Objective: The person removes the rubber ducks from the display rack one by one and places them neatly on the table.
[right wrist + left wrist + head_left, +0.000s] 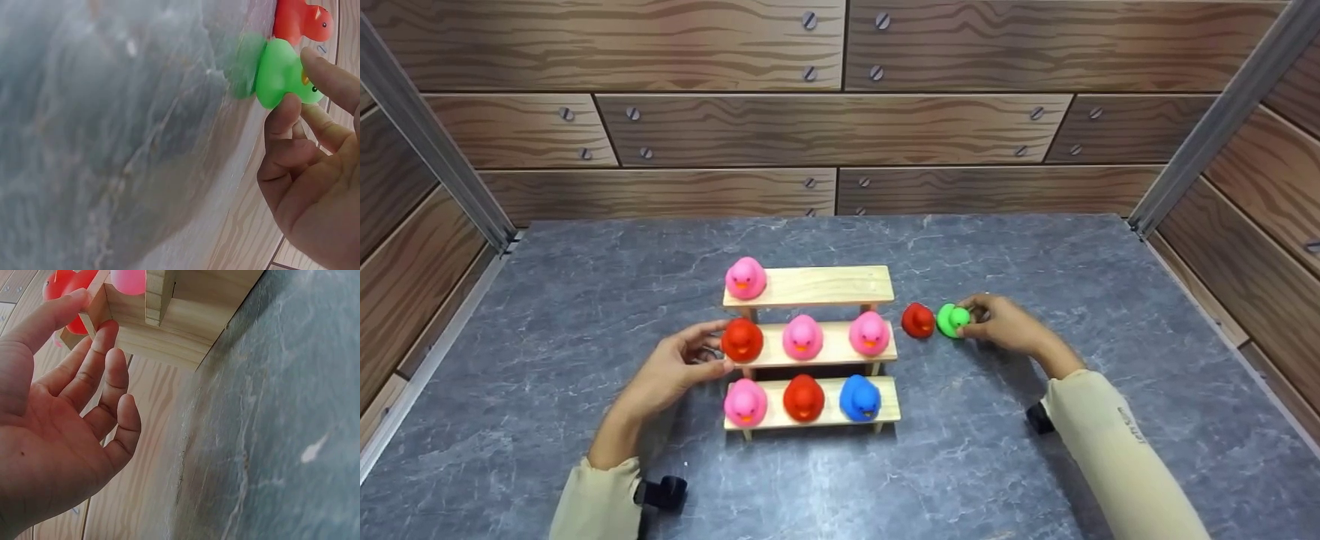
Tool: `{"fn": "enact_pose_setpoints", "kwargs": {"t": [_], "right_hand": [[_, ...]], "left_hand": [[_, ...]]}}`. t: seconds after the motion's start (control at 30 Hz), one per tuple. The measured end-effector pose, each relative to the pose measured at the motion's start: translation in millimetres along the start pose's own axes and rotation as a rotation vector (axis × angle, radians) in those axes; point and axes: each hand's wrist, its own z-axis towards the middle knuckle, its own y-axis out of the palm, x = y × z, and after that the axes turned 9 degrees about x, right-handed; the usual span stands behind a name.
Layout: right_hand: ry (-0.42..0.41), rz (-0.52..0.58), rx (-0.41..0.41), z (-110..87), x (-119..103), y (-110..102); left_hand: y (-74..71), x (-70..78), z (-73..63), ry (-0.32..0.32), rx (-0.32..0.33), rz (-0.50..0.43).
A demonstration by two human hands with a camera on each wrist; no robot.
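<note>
A three-step wooden stand (pixel 832 285) holds rubber ducks. The left hand (pixel 679 373) pinches the left end of its middle step, thumb and fingers about the board's end (pixel 97 305). Right above that grip sits a red duck (pixel 742 340). To the right of the stand, my right hand (pixel 1005 324) holds a green rubber duck (pixel 952 320) between thumb and fingers. In the right wrist view the green duck (pixel 278 73) stands on the tabletop, close beside another red duck (pixel 295 22).
Pink ducks sit at the top left (pixel 745 278), on the middle step (pixel 802 337) and at the bottom left (pixel 745 403). A red duck (pixel 804 399) and a blue duck (pixel 860 398) share the bottom step. Wood-patterned walls (pixel 840 127) enclose the grey marbled table (pixel 960 465).
</note>
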Motion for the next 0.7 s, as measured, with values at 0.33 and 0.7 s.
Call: {"fn": "enact_pose_setpoints", "kwargs": {"t": [0.33,0.7], "right_hand": [[0.026,0.018,-0.019,-0.1,-2.1,-0.9],[0.014,0.045,-0.005,-4.9,-1.5,-7.4]], "left_hand": [[-0.2,0.2,-0.2,0.001,0.006,-0.004],[0.8,0.8,0.0,-0.018,0.024,0.017]]}}
